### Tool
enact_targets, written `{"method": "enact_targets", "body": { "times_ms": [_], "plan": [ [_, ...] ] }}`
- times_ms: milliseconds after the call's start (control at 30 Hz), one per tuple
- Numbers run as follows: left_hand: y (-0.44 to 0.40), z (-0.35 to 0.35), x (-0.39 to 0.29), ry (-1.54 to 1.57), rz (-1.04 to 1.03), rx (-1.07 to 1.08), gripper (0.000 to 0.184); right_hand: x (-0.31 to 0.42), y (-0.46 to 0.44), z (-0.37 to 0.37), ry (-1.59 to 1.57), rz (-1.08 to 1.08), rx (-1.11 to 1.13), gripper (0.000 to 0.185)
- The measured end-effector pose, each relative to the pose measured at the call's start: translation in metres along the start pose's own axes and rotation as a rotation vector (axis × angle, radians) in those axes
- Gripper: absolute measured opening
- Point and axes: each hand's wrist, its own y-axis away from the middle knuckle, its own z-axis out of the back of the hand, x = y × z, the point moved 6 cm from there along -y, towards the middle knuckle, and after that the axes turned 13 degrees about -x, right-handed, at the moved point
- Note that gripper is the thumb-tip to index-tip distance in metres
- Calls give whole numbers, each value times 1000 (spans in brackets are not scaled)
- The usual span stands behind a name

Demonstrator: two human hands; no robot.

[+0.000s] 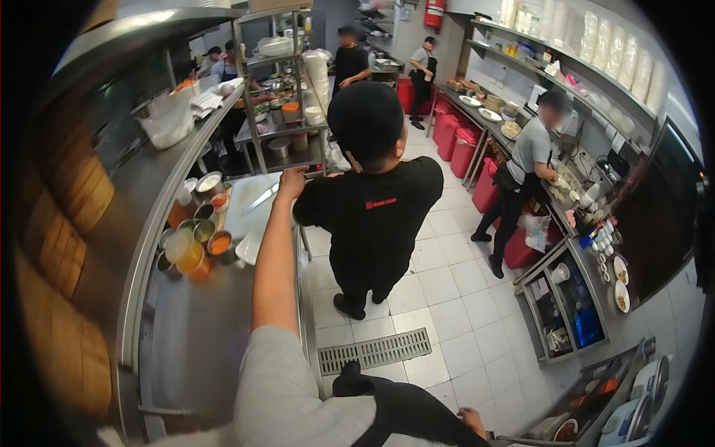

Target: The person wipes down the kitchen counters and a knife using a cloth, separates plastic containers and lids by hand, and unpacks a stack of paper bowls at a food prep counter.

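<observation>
My left hand is stretched forward at the upper arm of a person in a black shirt, who faces away. Its fingers look loosely apart, with nothing visible in them; whether they touch the sleeve is unclear. Beside this hand, a knife lies on a white cutting board. Several sauce containers, one with orange contents, stand left of the board. Low at the right, my right hand hangs near my black apron, partly seen, fingers slightly bent and apparently empty.
A steel counter runs along my left. Ahead stands a metal rack. A floor grate crosses the tiles. Another person works at the right counter, beside red bins. More people stand farther back.
</observation>
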Motion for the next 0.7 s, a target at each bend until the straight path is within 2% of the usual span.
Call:
{"method": "enact_targets", "body": {
  "times_ms": [33,100,133,300,367,433,500,533,633,700],
  "plan": [
    [-12,-12,3,7,-11,15,35,14,5,-12,-22,25,-1,33],
    [-38,-53,17,-85,-62,230,34,35,4,-36,-37,70,1,33],
    [-43,-69,22,-131,-13,334,33,39,5,-45,-32,120,8,34],
    [-62,-133,30,-219,-110,543,28,24,26,-59,-89,100,-65,32],
    [-49,-153,24,-397,-276,769,37,-19,44,-51,-83,-62,-95,31],
    [-57,-185,46,-425,-307,831,47,-66,50,-39,-73,-192,-69,34],
    [-52,-179,45,-379,-8,870,37,-102,67,-25,8,-271,-112,37],
    [-53,-187,47,-368,-31,879,36,-118,74,-21,27,-324,-129,38],
    [-62,-201,59,-396,-272,803,35,-166,65,-12,-45,-435,-168,39],
    [-79,-188,75,-363,-338,596,34,-159,57,-16,-50,-391,-185,38]
  ]
}}
